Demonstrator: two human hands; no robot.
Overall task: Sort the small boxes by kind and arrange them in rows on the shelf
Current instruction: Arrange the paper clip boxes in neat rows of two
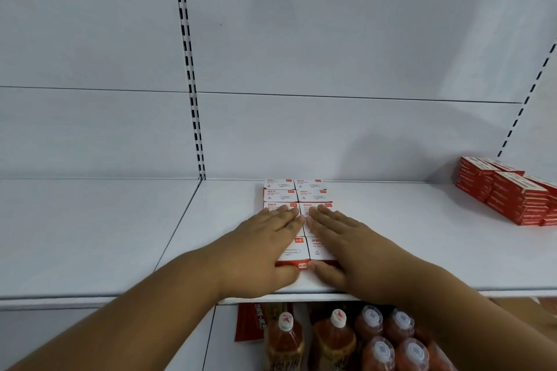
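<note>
Squaring white paper-clip boxes (297,199) in two rows mid-shelf (120,235); left hand (265,238) and right hand (340,238) flat, fingers straight, thumbs against front edge. Next, judged: fetching red boxes (509,193) stacked far right.

White-topped, red-sided small boxes (297,205) lie flat on the shelf (391,250) in two adjoining columns, rows running from the grip to the back panel. Stacked red boxes (509,194) stand well right of the grip, apart from them.
</note>
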